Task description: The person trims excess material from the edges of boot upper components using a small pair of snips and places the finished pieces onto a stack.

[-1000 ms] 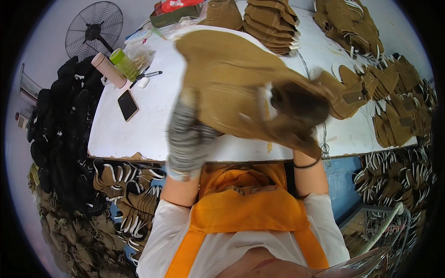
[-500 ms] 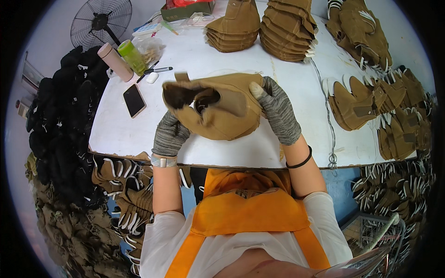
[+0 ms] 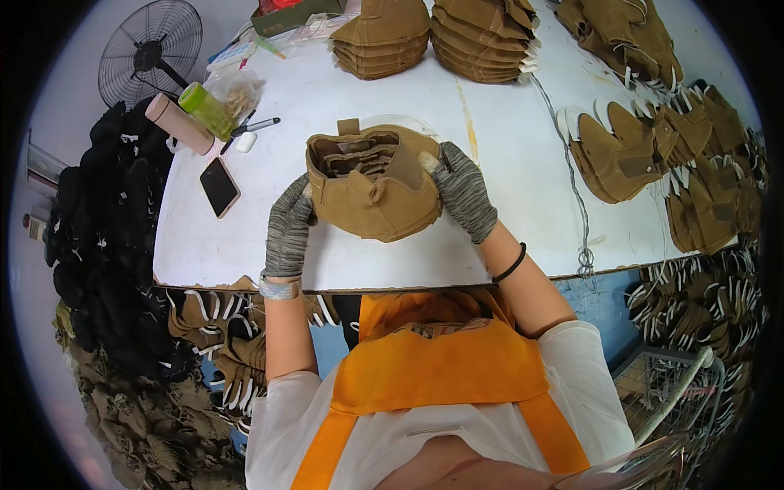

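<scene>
Between my hands is a small nested stack of brown shoe uppers [image 3: 371, 200], its opening facing up and several layers showing inside. A short tab stands up at its far edge. My left hand [image 3: 287, 229], in a grey knit glove with bare fingertips, grips the stack's left side; most of its fingers are hidden behind it. On the right side my right hand [image 3: 467, 194], gloved the same way, holds the edge with the thumb on top. The stack is over the white table [image 3: 376, 265]; whether it touches the top I cannot tell.
Taller piles of brown uppers [image 3: 482, 41] stand at the back, with more uppers [image 3: 616, 159] on the right beside a grey cord [image 3: 572, 171]. A phone [image 3: 220, 187], pink bottle [image 3: 180, 124], green bottle [image 3: 206, 112] and pen [image 3: 261, 125] lie at left. A fan [image 3: 149, 55] stands beyond.
The stack has turned and tipped so its opening and inner layers show more plainly. Both hands have kept hold of its sides. The whole view has shifted slightly.
</scene>
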The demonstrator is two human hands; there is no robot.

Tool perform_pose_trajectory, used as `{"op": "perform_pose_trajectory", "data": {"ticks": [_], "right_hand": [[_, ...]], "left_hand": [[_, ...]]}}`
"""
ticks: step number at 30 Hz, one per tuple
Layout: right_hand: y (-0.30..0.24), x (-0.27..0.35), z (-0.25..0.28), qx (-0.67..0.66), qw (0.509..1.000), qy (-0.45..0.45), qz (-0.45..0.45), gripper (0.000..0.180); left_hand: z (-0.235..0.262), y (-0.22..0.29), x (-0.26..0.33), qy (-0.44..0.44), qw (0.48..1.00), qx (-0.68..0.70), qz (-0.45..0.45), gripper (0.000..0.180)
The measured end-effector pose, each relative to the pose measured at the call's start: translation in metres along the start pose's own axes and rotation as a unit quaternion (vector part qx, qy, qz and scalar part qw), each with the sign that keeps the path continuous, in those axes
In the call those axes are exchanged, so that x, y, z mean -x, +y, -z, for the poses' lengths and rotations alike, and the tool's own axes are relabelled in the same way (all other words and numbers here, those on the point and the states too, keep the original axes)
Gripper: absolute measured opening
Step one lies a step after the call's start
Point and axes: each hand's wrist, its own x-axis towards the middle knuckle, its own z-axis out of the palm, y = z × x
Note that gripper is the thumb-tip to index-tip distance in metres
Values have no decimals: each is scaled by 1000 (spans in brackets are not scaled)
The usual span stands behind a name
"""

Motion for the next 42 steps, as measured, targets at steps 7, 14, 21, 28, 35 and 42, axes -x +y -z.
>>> {"op": "perform_pose_trajectory", "data": {"ticks": [7, 14, 21, 28, 35, 42], "right_hand": [[-15, 8, 9, 64, 997, 43, -18, 27], [-40, 25, 27, 194, 933, 21, 303, 15], [-61, 8, 44, 277, 890, -89, 352, 14], [-67, 4, 42, 307, 872, -129, 358, 24], [-31, 26, 57, 253, 932, -24, 259, 27], [-34, 58, 50, -111, 983, -44, -139, 38]], "left_hand": [[-46, 81, 28, 234, 888, -162, -362, 52], [-70, 94, 19, 54, 830, -393, -392, 50], [-76, 86, 18, 73, 846, -347, -397, 43], [-73, 76, 22, 58, 833, -409, -369, 49], [-75, 70, 21, 84, 859, -347, -368, 48], [-78, 68, 22, 102, 833, -343, -422, 64]]}}
